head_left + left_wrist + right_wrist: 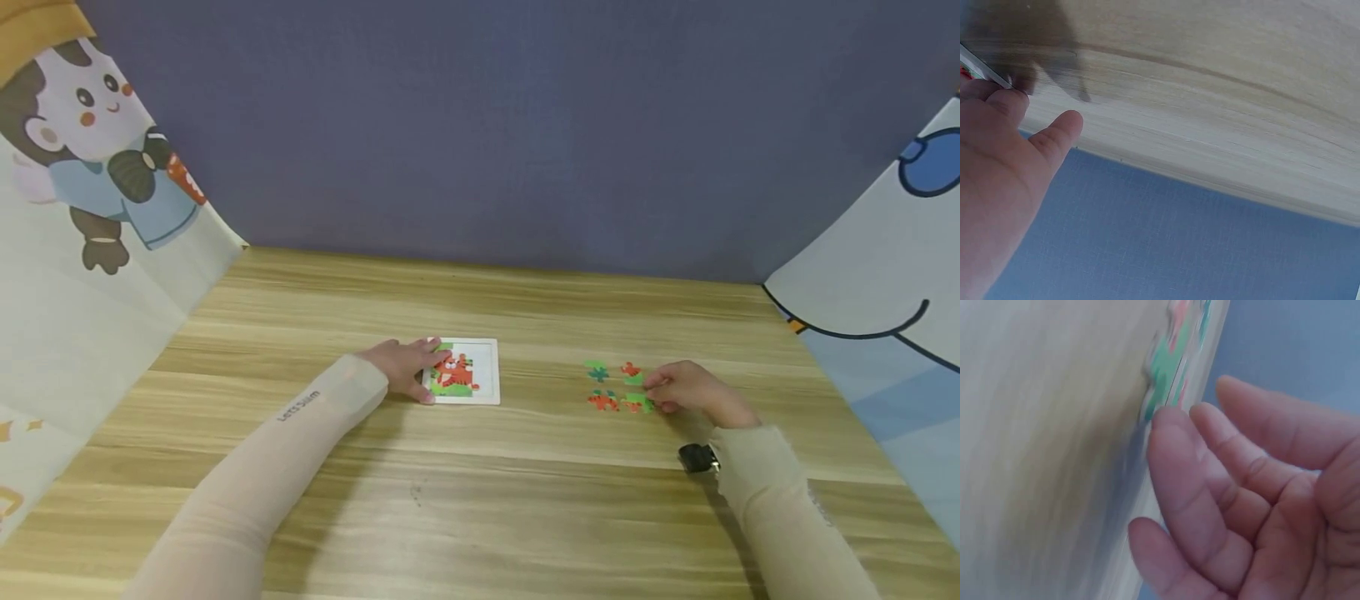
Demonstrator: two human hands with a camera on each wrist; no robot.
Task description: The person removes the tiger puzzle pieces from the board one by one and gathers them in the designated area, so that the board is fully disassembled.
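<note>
Left hand: fingers spread and uncurled, resting over the near side of the puzzle tray; the left hand [401, 365] clutches nothing.
Puzzle tray: the white-framed puzzle tray [487, 371] lies flat under the left hand's fingertips, with an orange animal picture [454, 377] partly assembled beside them and white showing on the side toward the right hand.
Right hand: loosely bent, thumb and fingers apart, no piece visible in its grasp; the right hand [686, 390] is right beside the loose pieces.
Loose pieces: green, teal and orange puzzle pieces [603, 402] lie between the hands, close to the right.
Table: wood-grained table [487, 500] beneath both hands.
</note>
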